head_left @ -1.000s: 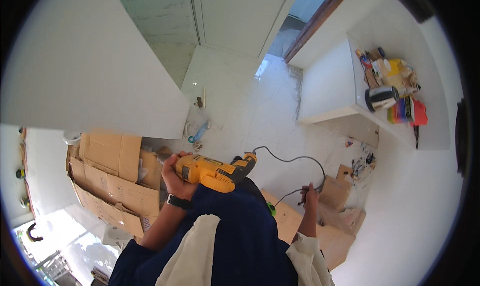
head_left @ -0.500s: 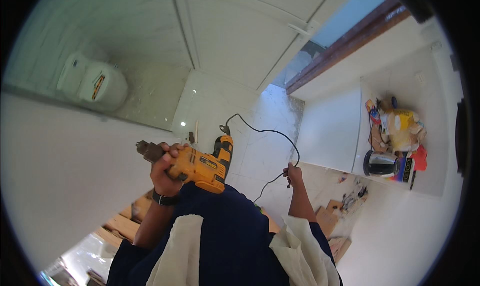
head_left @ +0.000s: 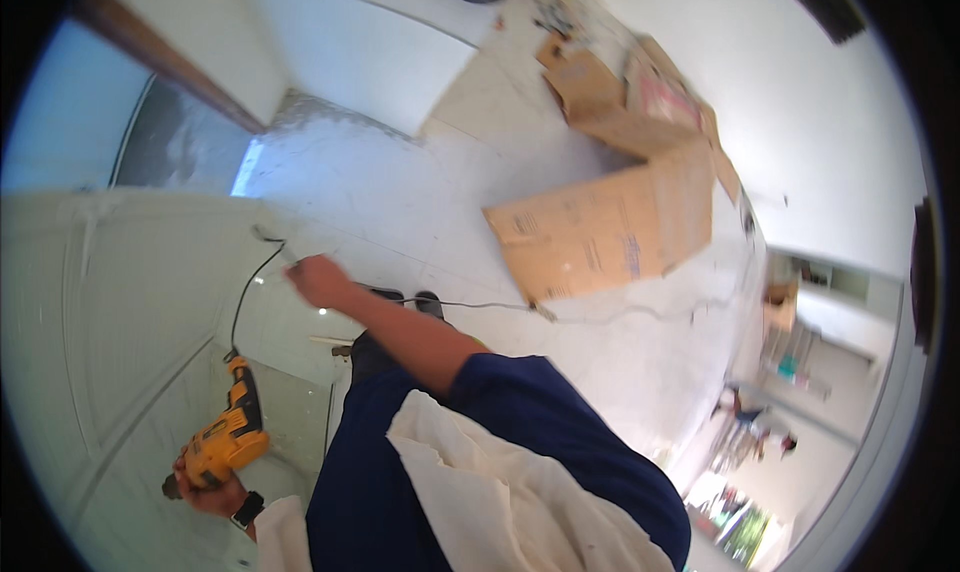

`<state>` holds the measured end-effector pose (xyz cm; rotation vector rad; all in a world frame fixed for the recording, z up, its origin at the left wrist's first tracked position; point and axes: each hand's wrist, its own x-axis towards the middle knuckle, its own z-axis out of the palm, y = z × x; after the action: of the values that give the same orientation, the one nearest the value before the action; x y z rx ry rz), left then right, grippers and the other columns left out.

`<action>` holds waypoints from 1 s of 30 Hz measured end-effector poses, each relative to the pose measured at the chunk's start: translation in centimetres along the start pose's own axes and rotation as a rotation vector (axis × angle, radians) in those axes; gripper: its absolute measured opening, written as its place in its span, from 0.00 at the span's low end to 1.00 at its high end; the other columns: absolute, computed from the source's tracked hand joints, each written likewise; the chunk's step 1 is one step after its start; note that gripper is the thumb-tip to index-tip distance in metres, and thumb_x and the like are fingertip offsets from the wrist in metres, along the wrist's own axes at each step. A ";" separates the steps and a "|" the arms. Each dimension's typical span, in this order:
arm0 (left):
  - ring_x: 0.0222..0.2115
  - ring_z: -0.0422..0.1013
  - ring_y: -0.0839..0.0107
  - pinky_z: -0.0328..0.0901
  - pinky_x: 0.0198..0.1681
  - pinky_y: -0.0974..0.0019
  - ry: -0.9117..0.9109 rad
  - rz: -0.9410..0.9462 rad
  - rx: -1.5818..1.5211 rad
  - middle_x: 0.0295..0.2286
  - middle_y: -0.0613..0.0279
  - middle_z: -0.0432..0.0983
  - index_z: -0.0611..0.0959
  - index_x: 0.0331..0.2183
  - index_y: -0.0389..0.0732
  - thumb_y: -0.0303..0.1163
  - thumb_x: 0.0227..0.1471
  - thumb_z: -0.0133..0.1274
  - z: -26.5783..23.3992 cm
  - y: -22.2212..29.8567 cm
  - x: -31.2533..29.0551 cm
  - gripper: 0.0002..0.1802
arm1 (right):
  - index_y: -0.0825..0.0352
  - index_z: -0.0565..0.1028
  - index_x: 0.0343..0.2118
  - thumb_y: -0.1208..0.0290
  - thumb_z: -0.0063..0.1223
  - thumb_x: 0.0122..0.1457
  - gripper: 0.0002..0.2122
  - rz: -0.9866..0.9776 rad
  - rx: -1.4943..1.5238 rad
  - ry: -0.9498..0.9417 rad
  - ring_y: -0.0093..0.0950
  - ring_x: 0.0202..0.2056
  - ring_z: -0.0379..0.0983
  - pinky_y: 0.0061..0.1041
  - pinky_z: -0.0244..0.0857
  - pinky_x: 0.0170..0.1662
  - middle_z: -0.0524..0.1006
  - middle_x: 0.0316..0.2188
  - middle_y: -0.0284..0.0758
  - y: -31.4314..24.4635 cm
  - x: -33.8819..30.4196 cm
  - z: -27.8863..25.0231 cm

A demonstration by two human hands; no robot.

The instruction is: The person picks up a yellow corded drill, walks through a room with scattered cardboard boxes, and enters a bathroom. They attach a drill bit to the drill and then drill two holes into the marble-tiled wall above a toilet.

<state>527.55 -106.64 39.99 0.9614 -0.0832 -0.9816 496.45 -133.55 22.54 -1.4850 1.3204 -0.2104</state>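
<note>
At the lower left my left hand (head_left: 212, 494) grips a yellow and black power drill (head_left: 225, 442) round its front, close behind the dark chuck. The drill's handle points up and away from me. From the handle end a black power cord (head_left: 238, 307) rises and bends over toward my right hand (head_left: 318, 280). That hand is closed on the cord, with motion blur softening its fingers. A dark watch (head_left: 247, 510) is on my left wrist.
A large opened cardboard box (head_left: 610, 232) lies on the pale tiled floor. The cord continues along the floor past my shoes (head_left: 428, 304). A white door (head_left: 130, 302) stands at left. Another person (head_left: 765, 427) is far off at right.
My view has swung to the right, bringing the cardboard box and far room into sight. The drill now appears lower left, still in my left hand; my right hand still holds the cord.
</note>
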 end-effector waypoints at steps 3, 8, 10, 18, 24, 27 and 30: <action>0.55 0.68 0.58 0.59 0.64 0.47 0.016 0.007 0.100 0.44 0.57 0.77 0.81 0.42 0.39 0.36 0.56 0.55 0.1 1.6 0.1 0.14 | 0.72 0.78 0.24 0.53 0.42 0.70 0.27 -0.145 0.030 0.028 0.53 0.32 0.77 0.50 0.70 0.41 0.77 0.23 0.53 -4.5 -3.1 0.7; 0.56 0.67 0.56 0.60 0.64 0.47 0.092 0.110 0.144 0.47 0.54 0.76 0.82 0.43 0.38 0.37 0.57 0.55 0.4 4.0 -3.7 0.16 | 0.72 0.78 0.24 0.54 0.40 0.71 0.27 -0.163 0.154 -0.021 0.51 0.31 0.77 0.47 0.71 0.40 0.77 0.22 0.51 -8.3 -8.5 -1.4; 0.56 0.67 0.56 0.60 0.64 0.47 0.134 0.181 0.199 0.48 0.53 0.76 0.82 0.43 0.38 0.38 0.57 0.55 0.7 4.8 -4.4 0.16 | 0.72 0.77 0.24 0.54 0.40 0.71 0.27 -0.208 0.207 -0.052 0.50 0.31 0.77 0.46 0.71 0.39 0.77 0.22 0.50 -10.6 -9.2 -2.8; 0.54 0.70 0.55 0.61 0.62 0.48 0.258 0.320 0.351 0.47 0.51 0.75 0.80 0.44 0.36 0.36 0.57 0.55 -0.3 5.0 -7.1 0.16 | 0.73 0.78 0.26 0.53 0.39 0.71 0.27 -0.290 0.197 -0.186 0.48 0.33 0.78 0.45 0.72 0.41 0.79 0.26 0.50 -12.7 -9.4 -1.5; 0.52 0.72 0.57 0.63 0.61 0.48 0.294 0.182 0.098 0.44 0.53 0.76 0.80 0.42 0.37 0.37 0.57 0.54 0.4 3.6 -9.4 0.16 | 0.72 0.82 0.32 0.57 0.44 0.67 0.21 -0.138 -0.229 -0.490 0.48 0.41 0.80 0.47 0.73 0.44 0.82 0.33 0.51 -4.2 -8.6 3.4; 0.50 0.72 0.57 0.64 0.60 0.48 0.381 0.232 0.109 0.43 0.54 0.77 0.81 0.42 0.37 0.38 0.57 0.55 0.2 3.2 -10.9 0.15 | 0.73 0.80 0.29 0.55 0.45 0.68 0.23 -0.359 -0.051 -0.734 0.46 0.38 0.80 0.44 0.72 0.44 0.81 0.33 0.52 -7.4 -10.9 7.1; 0.50 0.73 0.57 0.64 0.60 0.48 0.490 0.340 0.100 0.43 0.53 0.78 0.80 0.41 0.36 0.38 0.57 0.55 -0.3 3.5 -13.9 0.16 | 0.74 0.79 0.27 0.54 0.45 0.69 0.25 -0.312 0.184 -0.790 0.47 0.35 0.79 0.43 0.71 0.43 0.80 0.29 0.53 -13.6 -12.7 9.3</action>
<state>521.85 -95.59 47.06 1.2106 0.1133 -0.4161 506.56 -120.90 35.61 -1.3936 0.4261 0.0604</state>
